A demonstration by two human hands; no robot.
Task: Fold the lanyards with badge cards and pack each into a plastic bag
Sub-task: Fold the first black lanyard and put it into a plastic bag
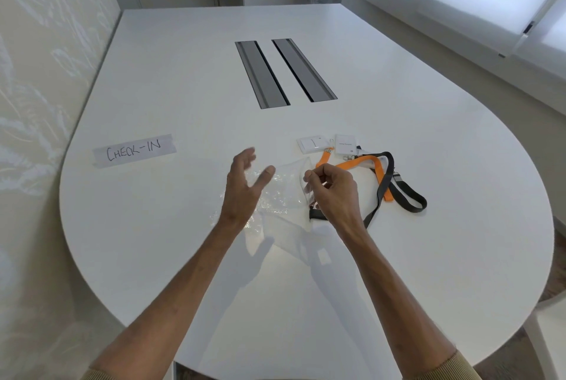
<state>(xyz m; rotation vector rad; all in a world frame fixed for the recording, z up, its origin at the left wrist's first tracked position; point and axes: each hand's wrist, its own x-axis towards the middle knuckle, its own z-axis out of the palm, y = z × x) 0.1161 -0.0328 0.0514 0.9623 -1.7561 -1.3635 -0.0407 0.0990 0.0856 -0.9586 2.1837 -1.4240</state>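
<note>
A clear plastic bag (283, 188) hangs crumpled between my hands above the white table (171, 97). My right hand (332, 192) pinches the bag's right edge between thumb and fingertips. My left hand (246, 183) hovers beside the bag's left side with its fingers spread and relaxed, holding nothing. To the right lie an orange lanyard (366, 162) and a dark grey lanyard (398, 192), tangled together. Two white badge cards (312, 144) (345, 143) lie just behind them. A dark clip end shows under my right hand.
A strip of tape reading CHECK-IN (134, 150) is stuck to the table at the left. Two grey cable slots (284, 71) run along the table's middle. A wall stands at the left, windows at the right, and a white chair (548, 330) at the lower right.
</note>
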